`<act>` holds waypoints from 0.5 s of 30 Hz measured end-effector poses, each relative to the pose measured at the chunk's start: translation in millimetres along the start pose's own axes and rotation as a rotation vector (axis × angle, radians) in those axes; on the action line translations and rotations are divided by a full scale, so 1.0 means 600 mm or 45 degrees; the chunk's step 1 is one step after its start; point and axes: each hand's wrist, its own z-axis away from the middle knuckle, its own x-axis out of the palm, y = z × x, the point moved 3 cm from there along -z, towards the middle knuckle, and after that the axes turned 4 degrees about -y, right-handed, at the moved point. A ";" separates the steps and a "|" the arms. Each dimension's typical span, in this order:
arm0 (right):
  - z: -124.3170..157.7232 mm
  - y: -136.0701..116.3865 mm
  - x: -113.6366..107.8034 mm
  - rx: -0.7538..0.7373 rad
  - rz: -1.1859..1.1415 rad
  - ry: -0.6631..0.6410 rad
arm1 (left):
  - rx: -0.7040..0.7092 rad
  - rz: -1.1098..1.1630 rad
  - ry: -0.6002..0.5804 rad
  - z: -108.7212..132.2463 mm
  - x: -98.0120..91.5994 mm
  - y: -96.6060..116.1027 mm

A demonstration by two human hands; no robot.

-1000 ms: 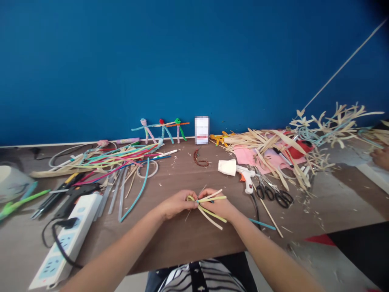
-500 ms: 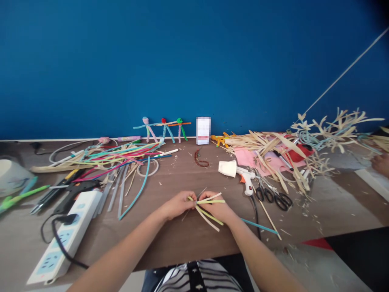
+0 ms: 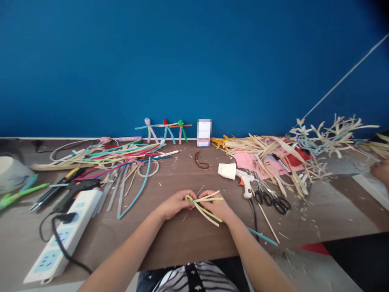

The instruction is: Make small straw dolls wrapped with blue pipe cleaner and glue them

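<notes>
Both my hands meet at the near middle of the brown table (image 3: 182, 239). My left hand (image 3: 175, 204) and my right hand (image 3: 216, 207) are closed on a small bundle of pale yellow-green strips (image 3: 206, 205), pinched where the strips cross. Loose strip ends fan out to the right over my right hand and toward me. A thin sliver sticks up between the two hands.
Coloured strips (image 3: 115, 160) and a white power strip (image 3: 65, 235) lie left. A white glue gun (image 3: 240, 176), scissors (image 3: 272, 198) and a heap of straw-coloured strips (image 3: 273, 148) lie right. Pipe-cleaner figures (image 3: 165, 130) stand against the blue wall. Another person's hand (image 3: 379, 170) shows far right.
Both hands keep their pinch on the bundle and have barely shifted. The strip ends have turned slightly. The view has drifted a little.
</notes>
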 end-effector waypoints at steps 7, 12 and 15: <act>-0.001 0.005 0.001 0.029 -0.077 0.030 | 0.084 0.278 0.059 -0.003 -0.004 -0.010; -0.003 0.014 0.004 0.074 -0.155 0.035 | 0.088 0.301 0.080 -0.003 -0.006 -0.009; -0.003 0.012 0.005 0.082 -0.171 0.038 | 0.076 0.250 0.090 -0.003 -0.006 -0.009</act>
